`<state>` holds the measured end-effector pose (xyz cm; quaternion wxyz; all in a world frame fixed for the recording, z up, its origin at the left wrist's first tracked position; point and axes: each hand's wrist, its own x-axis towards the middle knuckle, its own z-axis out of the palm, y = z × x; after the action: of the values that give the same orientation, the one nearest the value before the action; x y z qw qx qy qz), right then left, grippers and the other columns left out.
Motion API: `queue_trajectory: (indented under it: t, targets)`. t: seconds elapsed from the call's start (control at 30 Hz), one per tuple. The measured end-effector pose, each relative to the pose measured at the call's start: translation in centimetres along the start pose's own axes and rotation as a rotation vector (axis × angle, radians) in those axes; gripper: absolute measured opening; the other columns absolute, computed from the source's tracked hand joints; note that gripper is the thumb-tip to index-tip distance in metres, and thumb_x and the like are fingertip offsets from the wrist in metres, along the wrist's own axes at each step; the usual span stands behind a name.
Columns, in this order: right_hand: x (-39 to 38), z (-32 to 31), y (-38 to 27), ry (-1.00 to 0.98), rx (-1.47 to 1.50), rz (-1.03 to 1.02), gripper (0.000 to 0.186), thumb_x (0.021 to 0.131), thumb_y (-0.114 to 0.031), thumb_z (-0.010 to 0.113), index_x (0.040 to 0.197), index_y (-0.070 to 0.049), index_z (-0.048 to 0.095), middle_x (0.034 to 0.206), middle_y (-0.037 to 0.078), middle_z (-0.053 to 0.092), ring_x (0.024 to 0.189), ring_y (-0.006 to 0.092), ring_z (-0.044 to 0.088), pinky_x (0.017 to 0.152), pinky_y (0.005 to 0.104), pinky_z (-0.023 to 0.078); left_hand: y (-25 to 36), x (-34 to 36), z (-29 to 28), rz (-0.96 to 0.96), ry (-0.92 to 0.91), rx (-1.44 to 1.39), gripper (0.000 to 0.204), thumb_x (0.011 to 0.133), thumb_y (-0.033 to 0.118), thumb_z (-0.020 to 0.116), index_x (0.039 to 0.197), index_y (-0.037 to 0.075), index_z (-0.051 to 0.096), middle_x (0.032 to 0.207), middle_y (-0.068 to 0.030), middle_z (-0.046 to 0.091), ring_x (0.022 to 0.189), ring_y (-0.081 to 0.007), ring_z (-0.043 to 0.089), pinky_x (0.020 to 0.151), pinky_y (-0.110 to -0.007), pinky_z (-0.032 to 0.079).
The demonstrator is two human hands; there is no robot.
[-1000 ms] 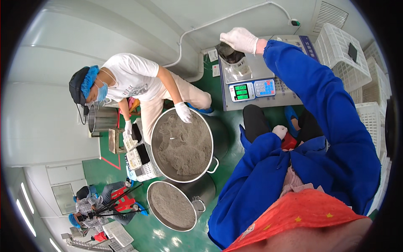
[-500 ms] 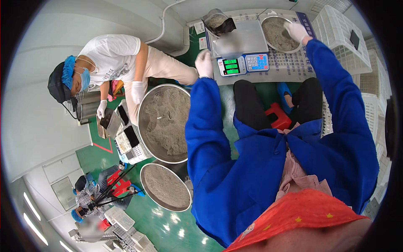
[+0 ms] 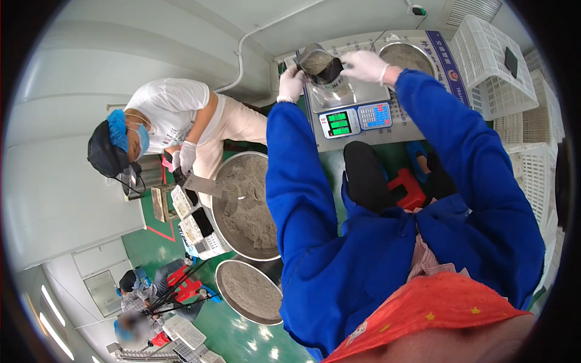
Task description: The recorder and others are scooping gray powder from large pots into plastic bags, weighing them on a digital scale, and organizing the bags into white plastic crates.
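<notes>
My left hand (image 3: pixel 291 83), in a white glove, has its fingers closed at the near-left side of a round container (image 3: pixel 316 62) of grey-brown granular material. My right hand (image 3: pixel 363 65), also gloved, reaches across from the right. Its fingertips meet a black piece (image 3: pixel 330 71) at the container's rim; whether they pinch it is hard to see. Just below lies a clear, see-through thing with dark marks (image 3: pixel 341 92), on the steel pan of a digital scale (image 3: pixel 370 92). Right of the scale stands a steel bowl (image 3: pixel 407 55) of the same material.
At left, a co-worker holds a flat metal blade (image 3: pixel 204 185) over a large steel basin (image 3: pixel 216 218); another filled basin (image 3: pixel 223 289) stands nearer. White plastic crates (image 3: pixel 484 85) are stacked at right, a black flat device (image 3: pixel 511 62) on top. A red stool (image 3: pixel 407 189) is below.
My right hand has left the steel bowl and come to the container. My left hand has moved forward to its side. The co-worker's blade has swung over the large basin.
</notes>
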<state>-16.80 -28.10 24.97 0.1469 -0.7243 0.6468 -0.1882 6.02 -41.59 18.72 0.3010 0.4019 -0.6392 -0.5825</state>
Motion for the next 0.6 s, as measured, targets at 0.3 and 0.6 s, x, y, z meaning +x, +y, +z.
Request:
queue_trajectory:
  t: [0.3, 0.6]
  targets:
    - [-4.5, -1.4, 2.1, 0.237, -0.147, -0.074, 0.027, 0.082, -0.032, 0.068, 0.076, -0.006, 0.066, 0.073, 0.018, 0.064, 0.073, 0.0379, 0.064, 0.067, 0.0484, 0.050, 0.7, -5.2, 5.2, 0.262, 0.112, 0.295, 0.012, 0.090, 0.003, 0.059, 0.086, -0.005, 0.067, 0.073, -0.0068, 0.070, 0.068, -0.0081, 0.064, 0.065, -0.026, 0.050]
    - [-19.7, -9.0, 5.2, 0.292, -0.173, 0.008, 0.021, 0.084, -0.023, 0.066, 0.085, -0.002, 0.065, 0.079, 0.017, 0.064, 0.077, 0.0376, 0.063, 0.069, 0.0461, 0.050, 5.6, -13.3, 19.2, 0.366, -0.007, 0.216, 0.014, 0.089, 0.008, 0.064, 0.078, 0.000, 0.062, 0.070, -0.0132, 0.069, 0.064, -0.0204, 0.068, 0.057, -0.035, 0.050]
